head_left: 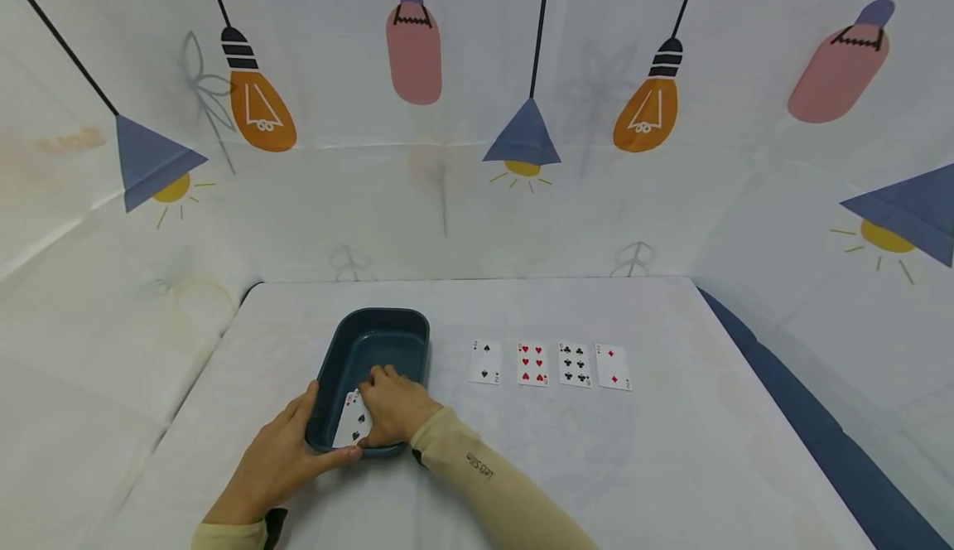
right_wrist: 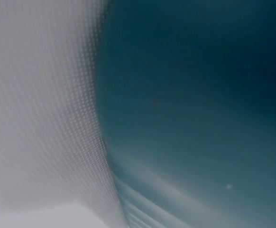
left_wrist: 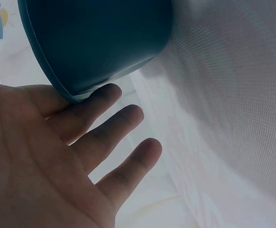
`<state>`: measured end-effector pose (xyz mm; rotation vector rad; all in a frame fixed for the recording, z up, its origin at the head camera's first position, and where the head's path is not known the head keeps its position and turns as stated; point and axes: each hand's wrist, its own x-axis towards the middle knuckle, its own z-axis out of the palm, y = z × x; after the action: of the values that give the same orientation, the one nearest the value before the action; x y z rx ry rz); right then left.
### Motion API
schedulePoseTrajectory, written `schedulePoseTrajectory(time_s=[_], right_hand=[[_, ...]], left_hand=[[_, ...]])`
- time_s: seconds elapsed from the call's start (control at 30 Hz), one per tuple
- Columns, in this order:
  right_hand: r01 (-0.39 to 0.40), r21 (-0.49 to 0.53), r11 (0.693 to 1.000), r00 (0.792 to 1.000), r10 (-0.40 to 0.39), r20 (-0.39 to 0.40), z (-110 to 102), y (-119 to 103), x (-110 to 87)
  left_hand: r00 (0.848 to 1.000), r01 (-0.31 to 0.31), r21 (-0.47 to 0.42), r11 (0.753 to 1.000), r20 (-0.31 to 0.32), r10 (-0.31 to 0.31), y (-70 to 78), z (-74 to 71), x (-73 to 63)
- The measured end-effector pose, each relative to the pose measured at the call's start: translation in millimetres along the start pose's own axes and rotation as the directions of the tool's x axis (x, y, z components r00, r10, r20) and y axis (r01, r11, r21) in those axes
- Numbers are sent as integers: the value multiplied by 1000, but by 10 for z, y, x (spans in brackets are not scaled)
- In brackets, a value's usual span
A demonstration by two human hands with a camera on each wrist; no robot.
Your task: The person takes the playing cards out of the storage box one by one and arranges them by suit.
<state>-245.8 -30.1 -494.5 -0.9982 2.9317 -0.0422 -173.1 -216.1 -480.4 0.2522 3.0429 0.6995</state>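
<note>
The left hand, fingers spread apart, touches the left wall of a smooth, round-cornered teal tray, thumb along its near rim. Inside at the near end lie glossy playing cards, spades showing, their count unclear behind the right hand; its fingertips are partly hidden, so whether it clamps a card cannot be told. Farther right, on creased white cloth, four cards form a row.
</note>
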Motion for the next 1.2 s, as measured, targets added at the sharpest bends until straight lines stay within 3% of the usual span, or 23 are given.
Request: schedulePoseTrajectory(time_s=[0.43, 1.2], right_hand=[[22, 9, 1000, 1000, -22, 17, -37, 24, -8], [32, 8, 999, 999, -33, 43, -49, 38, 0]], left_hand=[[1000, 15, 4, 1000, 21, -15, -4, 3, 7], [1000, 2, 2, 1000, -6, -2, 4, -1, 0]])
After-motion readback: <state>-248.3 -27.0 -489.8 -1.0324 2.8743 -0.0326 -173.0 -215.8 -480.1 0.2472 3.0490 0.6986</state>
